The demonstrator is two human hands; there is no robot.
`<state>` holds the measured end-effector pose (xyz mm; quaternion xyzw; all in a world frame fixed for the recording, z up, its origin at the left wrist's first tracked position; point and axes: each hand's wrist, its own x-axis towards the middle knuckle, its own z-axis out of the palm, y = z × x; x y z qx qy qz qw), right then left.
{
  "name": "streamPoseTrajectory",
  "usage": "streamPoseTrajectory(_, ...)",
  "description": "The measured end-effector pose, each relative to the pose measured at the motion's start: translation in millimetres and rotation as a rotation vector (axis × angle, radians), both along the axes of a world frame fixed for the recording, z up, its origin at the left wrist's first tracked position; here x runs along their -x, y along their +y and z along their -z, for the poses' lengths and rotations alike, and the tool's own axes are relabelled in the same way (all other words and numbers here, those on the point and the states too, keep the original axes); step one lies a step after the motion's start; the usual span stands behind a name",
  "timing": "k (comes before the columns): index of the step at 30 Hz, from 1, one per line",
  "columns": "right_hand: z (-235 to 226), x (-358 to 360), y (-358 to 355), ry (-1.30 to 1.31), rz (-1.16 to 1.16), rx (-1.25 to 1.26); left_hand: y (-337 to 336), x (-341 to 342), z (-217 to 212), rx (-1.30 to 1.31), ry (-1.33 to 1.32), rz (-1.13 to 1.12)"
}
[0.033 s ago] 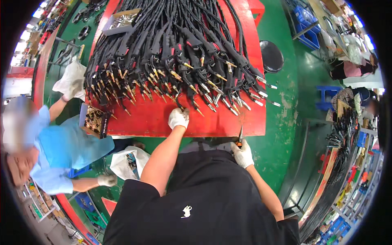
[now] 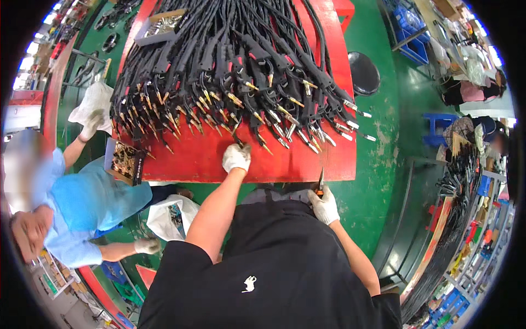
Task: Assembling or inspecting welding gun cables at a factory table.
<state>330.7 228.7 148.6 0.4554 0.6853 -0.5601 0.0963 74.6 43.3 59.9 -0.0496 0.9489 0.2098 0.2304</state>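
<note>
Dozens of black cable assemblies (image 2: 235, 71) with brass-coloured tips lie fanned across a red bench (image 2: 219, 162), their tips pointing toward the near edge. The person's left hand (image 2: 236, 157), in a white glove, rests on the bench just at the near ends of the tips; its fingers are curled down around the tip of one black cable (image 2: 240, 143), though how firmly they grip it cannot be told. The right hand (image 2: 324, 204), also in a white glove, is held off the near right corner of the bench, close to the person's body. Its fingers are closed around a small hand tool (image 2: 320, 181) with an orange grip and a dark pointed end that stands upright, just touching the line of the bench edge in the picture. The person wears a black shirt.

To the left, a second person in a light blue shirt (image 2: 82, 203) leans toward the bench, with one gloved hand (image 2: 91, 125) raised near the left end of the cable pile and the other gloved hand (image 2: 147, 246) lower down beside a white plastic bag (image 2: 170, 216). A small box of brass-coloured parts (image 2: 126, 162) sits at the near left corner of the bench. A black round stool (image 2: 365, 72) stands on the green floor (image 2: 378, 164) to the right of the bench.
</note>
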Motion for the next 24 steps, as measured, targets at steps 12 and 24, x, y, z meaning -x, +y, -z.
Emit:
streamPoseTrajectory(12, -23.7, 25.8, 31.4, -0.006, 0.064, 0.093, -56.5, 12.9, -18.9, -0.152, 0.163, 0.075)
streamPoseTrajectory(24, -20.6, 23.9, 61.5, 0.029, -0.028, 0.166, -33.5, -41.7, -8.6, -0.757, -0.26, -0.753)
